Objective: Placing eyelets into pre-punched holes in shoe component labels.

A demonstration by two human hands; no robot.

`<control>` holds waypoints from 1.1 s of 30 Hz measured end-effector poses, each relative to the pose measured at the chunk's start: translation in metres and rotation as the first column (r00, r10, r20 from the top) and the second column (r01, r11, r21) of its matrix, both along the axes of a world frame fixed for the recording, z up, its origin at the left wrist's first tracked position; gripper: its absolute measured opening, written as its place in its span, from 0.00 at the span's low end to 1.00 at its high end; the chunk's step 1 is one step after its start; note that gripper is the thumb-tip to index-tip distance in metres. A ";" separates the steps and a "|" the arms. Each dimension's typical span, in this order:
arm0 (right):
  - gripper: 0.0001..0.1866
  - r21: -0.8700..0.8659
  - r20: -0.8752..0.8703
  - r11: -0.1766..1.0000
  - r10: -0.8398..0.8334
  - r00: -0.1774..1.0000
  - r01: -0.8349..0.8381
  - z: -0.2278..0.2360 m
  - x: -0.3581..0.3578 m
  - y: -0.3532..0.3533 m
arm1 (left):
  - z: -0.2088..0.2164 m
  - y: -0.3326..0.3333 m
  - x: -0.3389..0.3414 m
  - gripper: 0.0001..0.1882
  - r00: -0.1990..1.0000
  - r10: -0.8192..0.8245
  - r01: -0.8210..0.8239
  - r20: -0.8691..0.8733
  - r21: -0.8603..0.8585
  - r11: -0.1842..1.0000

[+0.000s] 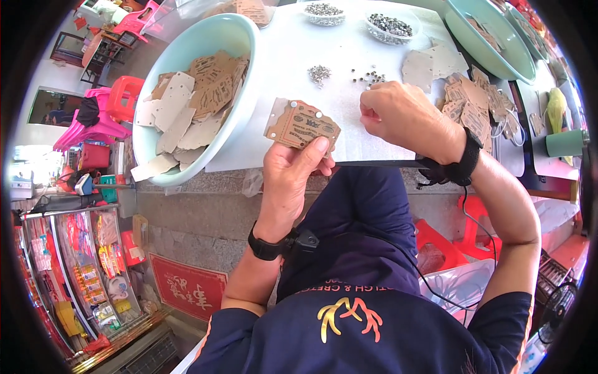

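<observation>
My left hand (291, 167) grips a brown printed cardboard card (303, 124) by its lower edge, thumb on top. The card has a shaped outline, a pale strip at its left and small round metal pieces on its face. To its right, my right hand (405, 115) hovers over the white tabletop (280, 62) with its fingers curled together. Whatever may be between those fingertips is hidden. Just beyond it lies a loose scatter of small metal studs (372, 77). A little pile of silvery studs (319, 75) sits farther left, beyond the card.
A pale green basin (248, 103) full of cards stands at the left. Clear tubs of metal studs (389, 29) are at the back. Grey cards (418, 70) and stacked brown cards (467, 103) lie at the right, below another green basin (520, 65). A cable (464, 215) hangs beside my right arm.
</observation>
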State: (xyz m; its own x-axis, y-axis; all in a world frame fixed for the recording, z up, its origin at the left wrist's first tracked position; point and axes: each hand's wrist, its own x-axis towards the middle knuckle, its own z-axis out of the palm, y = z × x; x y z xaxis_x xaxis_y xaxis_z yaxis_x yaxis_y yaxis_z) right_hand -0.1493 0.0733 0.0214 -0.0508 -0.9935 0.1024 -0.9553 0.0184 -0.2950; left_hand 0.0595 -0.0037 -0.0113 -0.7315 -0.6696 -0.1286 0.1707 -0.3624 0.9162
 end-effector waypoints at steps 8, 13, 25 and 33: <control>0.07 0.000 -0.126 0.993 0.121 0.985 -0.122 0.003 0.002 0.002 | 0.000 -0.001 0.000 0.12 1.000 -0.011 0.011 0.002 0.008 1.000; 0.06 -0.047 -0.063 0.999 -0.004 0.998 0.001 -0.009 0.000 0.008 | 0.007 0.002 -0.004 0.11 1.000 -0.011 0.011 0.000 -0.011 1.000; 0.13 0.206 0.976 0.972 -0.212 0.043 0.114 -0.004 0.029 0.022 | 0.014 0.008 -0.024 0.11 0.997 -0.044 0.041 -0.070 -0.044 0.998; 0.11 0.162 0.975 0.985 -0.151 -0.166 0.057 -0.010 0.029 0.030 | 0.014 0.010 -0.025 0.11 0.994 -0.040 0.036 -0.103 -0.041 0.999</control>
State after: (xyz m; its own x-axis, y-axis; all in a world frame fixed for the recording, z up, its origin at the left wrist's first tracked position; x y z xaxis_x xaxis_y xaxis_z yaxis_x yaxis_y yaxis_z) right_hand -0.1202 0.1034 0.0116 -0.1487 -0.9626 -0.2264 0.4500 0.1380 -0.8823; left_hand 0.0348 0.0068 0.0024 -0.7644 -0.6443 -0.0245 0.2528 -0.3344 0.9079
